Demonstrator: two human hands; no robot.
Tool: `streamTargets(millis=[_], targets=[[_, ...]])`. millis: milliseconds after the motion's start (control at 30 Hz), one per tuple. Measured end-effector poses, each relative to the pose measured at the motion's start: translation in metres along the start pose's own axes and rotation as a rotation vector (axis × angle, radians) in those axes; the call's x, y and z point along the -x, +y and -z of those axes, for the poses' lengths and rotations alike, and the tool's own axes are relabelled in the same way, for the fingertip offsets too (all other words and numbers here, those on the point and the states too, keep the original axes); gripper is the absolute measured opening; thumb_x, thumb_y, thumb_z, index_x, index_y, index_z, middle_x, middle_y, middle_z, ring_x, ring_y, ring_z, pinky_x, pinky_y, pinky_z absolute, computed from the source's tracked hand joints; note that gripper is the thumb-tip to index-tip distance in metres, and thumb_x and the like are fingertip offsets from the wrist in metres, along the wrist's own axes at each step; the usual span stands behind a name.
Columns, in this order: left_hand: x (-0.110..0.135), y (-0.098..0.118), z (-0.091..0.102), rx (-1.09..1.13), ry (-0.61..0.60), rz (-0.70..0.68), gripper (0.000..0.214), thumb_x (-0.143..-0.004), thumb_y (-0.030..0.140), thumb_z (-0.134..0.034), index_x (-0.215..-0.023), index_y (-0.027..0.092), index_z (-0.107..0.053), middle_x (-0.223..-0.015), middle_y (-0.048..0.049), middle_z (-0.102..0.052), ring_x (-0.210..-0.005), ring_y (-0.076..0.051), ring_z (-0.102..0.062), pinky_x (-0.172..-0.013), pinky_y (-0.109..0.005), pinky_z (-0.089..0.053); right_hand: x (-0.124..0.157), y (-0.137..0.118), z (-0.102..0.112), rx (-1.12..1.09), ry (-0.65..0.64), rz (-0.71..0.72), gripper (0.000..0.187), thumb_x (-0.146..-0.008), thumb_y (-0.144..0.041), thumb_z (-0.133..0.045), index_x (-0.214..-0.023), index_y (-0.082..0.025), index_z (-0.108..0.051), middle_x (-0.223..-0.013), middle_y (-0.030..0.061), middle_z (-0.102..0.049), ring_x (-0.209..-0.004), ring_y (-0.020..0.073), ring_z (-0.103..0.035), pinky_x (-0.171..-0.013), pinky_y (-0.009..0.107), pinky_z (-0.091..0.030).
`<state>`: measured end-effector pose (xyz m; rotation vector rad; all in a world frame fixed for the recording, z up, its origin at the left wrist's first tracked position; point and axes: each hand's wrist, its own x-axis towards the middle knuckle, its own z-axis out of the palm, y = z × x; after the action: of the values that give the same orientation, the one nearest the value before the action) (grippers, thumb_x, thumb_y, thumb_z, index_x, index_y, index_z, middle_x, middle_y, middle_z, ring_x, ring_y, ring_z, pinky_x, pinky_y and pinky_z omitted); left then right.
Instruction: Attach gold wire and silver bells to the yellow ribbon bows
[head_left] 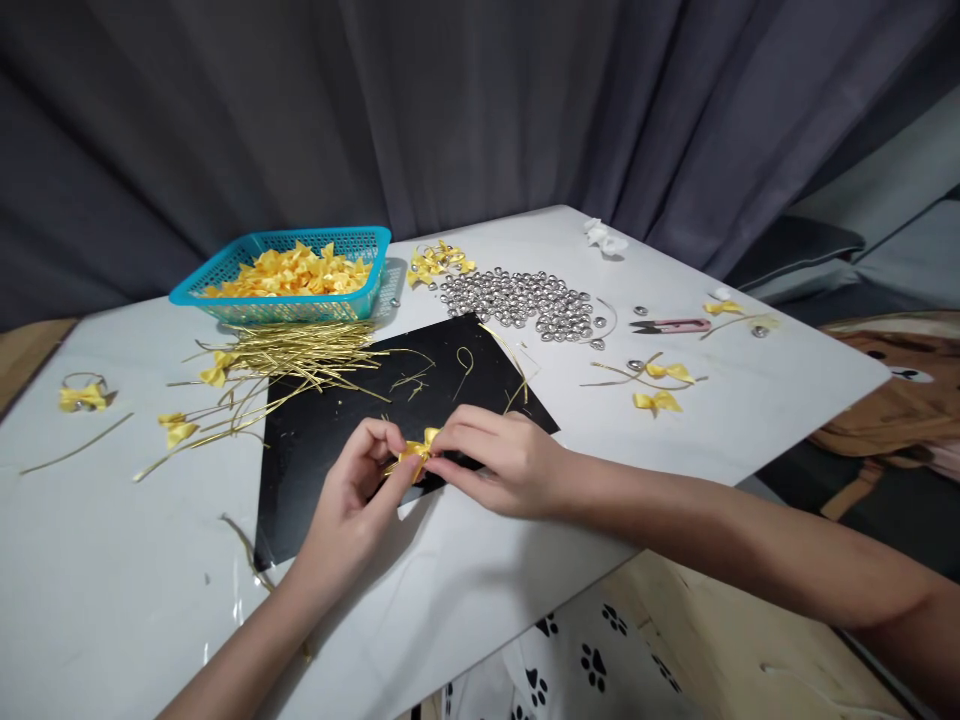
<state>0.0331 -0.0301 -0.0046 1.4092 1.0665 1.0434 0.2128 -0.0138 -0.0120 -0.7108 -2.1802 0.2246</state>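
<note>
Over the lower part of a black mat, a yellow ribbon bow is pinched between my two hands. My left hand grips its left side with thumb and fingers. From the right, my right hand holds the other side, fingertips close together at the bow's middle. The fingers hide part of the bow, and I cannot make out whether a cord is in them too. Above the hands, thin gold cord pieces lie on the mat.
A blue basket of yellow bows stands at the back left, with a bundle of gold cords before it. Silver beads are heaped at centre back. Pink-handled thread snips, loose bows and a white crumpled piece lie right.
</note>
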Motion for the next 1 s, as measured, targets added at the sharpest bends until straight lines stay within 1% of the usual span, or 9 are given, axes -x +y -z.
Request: streamTargets(millis=[100, 267, 367, 467, 600, 667, 767, 900, 1000], targets=[[0.0, -0.002, 0.0, 0.038, -0.019, 0.012, 0.016, -0.079, 0.026, -0.062, -0.08, 0.02, -0.047, -0.071, 0.0036, -0.054, -0.063, -0.007, -0.049, -0.059, -0.017, -0.042, -0.001, 0.003, -0.003, -0.137, -0.076, -0.068, 0.014, -0.089, -0.017, -0.05, -0.091, -0.01, -0.061, -0.08, 0.0055, -0.061, -0.068, 0.0091, -0.055, -0.058, 0.02, -0.044], [0.0, -0.001, 0.003, 0.047, -0.054, -0.011, 0.015, -0.079, 0.023, -0.061, -0.085, 0.02, -0.048, -0.072, 0.0034, -0.051, -0.065, -0.008, -0.05, -0.061, -0.017, -0.043, -0.004, 0.004, -0.004, -0.329, -0.064, -0.286, 0.01, -0.085, -0.019, -0.057, -0.085, -0.011, -0.062, -0.074, 0.0006, -0.056, -0.05, 0.0034, -0.04, -0.049, 0.018, -0.038], [0.0, -0.002, 0.004, 0.025, -0.106, -0.039, 0.016, -0.079, 0.021, -0.059, -0.093, 0.02, -0.05, -0.072, 0.0026, -0.052, -0.066, -0.009, -0.05, -0.062, -0.017, -0.042, -0.007, 0.002, -0.003, -0.409, -0.101, -0.393, 0.009, -0.083, -0.02, -0.058, -0.082, -0.012, -0.062, -0.073, -0.0007, -0.053, -0.05, 0.0029, -0.039, -0.048, 0.017, -0.036], [0.001, -0.004, 0.006, -0.01, -0.128, -0.057, 0.017, -0.079, 0.02, -0.058, -0.095, 0.019, -0.052, -0.071, 0.0021, -0.05, -0.067, -0.01, -0.05, -0.062, -0.018, -0.042, -0.009, 0.002, -0.003, -0.465, -0.164, -0.452, 0.007, -0.082, -0.019, -0.058, -0.08, -0.012, -0.059, -0.074, -0.0012, -0.052, -0.05, 0.0028, -0.038, -0.049, 0.017, -0.036], [0.003, -0.003, 0.007, -0.039, -0.125, -0.067, 0.015, -0.075, 0.016, -0.059, -0.089, 0.018, -0.054, -0.069, 0.002, -0.049, -0.066, -0.011, -0.049, -0.061, -0.02, -0.042, -0.011, 0.002, -0.003, -0.466, -0.236, -0.406, 0.006, -0.085, -0.016, -0.05, -0.08, -0.014, -0.053, -0.073, -0.0015, -0.047, -0.055, 0.0055, -0.039, -0.054, 0.019, -0.037], [0.003, 0.0, 0.006, -0.042, -0.116, -0.059, 0.015, -0.073, 0.017, -0.06, -0.087, 0.018, -0.053, -0.069, 0.0017, -0.05, -0.066, -0.011, -0.049, -0.061, -0.02, -0.042, -0.012, 0.001, -0.003, -0.405, -0.294, -0.366, 0.008, -0.088, -0.017, -0.044, -0.084, -0.014, -0.05, -0.077, 0.0005, -0.047, -0.062, 0.0082, -0.043, -0.059, 0.022, -0.039], [0.002, 0.003, 0.003, -0.037, -0.086, -0.017, 0.016, -0.073, 0.02, -0.061, -0.086, 0.018, -0.054, -0.072, 0.0008, -0.053, -0.066, -0.011, -0.051, -0.06, -0.02, -0.043, -0.012, 0.0, -0.002, -0.317, -0.376, -0.374, 0.011, -0.092, -0.02, -0.035, -0.089, -0.016, -0.045, -0.086, 0.0042, -0.049, -0.07, 0.0123, -0.047, -0.066, 0.028, -0.041], [-0.002, 0.003, -0.003, 0.003, -0.005, 0.077, 0.023, -0.067, 0.023, -0.07, -0.082, 0.017, -0.053, -0.074, 0.0011, -0.057, -0.066, -0.01, -0.054, -0.061, -0.02, -0.046, -0.012, -0.001, -0.001, -0.359, -0.333, -0.402, 0.011, -0.093, -0.021, -0.031, -0.087, -0.018, -0.04, -0.088, 0.0053, -0.05, -0.076, 0.0137, -0.047, -0.07, 0.028, -0.041], [-0.004, 0.002, -0.005, 0.041, 0.003, 0.148, 0.028, -0.063, 0.025, -0.073, -0.083, 0.017, -0.053, -0.073, 0.0007, -0.062, -0.066, -0.011, -0.058, -0.063, -0.021, -0.047, -0.011, 0.0, -0.002, -0.4, -0.29, -0.404, 0.01, -0.093, -0.02, -0.032, -0.086, -0.018, -0.039, -0.086, 0.0043, -0.05, -0.075, 0.0131, -0.047, -0.07, 0.027, -0.04]])
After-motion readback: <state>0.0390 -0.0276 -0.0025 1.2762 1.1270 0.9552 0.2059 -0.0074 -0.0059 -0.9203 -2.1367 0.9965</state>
